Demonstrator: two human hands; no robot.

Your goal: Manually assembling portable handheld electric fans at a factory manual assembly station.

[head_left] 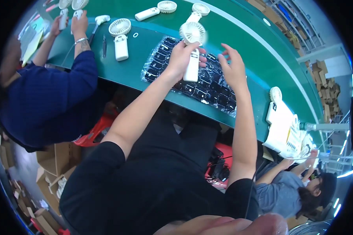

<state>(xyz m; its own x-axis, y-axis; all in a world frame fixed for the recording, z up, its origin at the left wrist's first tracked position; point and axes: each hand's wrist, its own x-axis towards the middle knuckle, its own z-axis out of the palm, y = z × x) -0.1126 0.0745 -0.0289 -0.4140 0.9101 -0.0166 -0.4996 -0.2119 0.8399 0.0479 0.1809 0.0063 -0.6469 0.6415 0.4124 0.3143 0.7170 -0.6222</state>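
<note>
A white handheld fan (191,70) is in my left hand (179,59), which is closed round it just below the round grille, with the handle pointing toward me. My right hand (234,69) is raised to the right of the fan, apart from it, its fingers spread and holding nothing. Beneath both hands lies a wide sheet of black parts (159,58) in clear plastic film; their exact kind cannot be made out. Behind the held fan, another white fan (200,9) lies on the green work surface (139,43).
More white fans lie to the left (121,47) and at the back (147,14). Tweezers (104,46) and a white-headed tool (102,19) lie near a co-worker in dark blue (55,98), who handles fans. At right, white parts (280,129) are piled before a person in grey (278,192).
</note>
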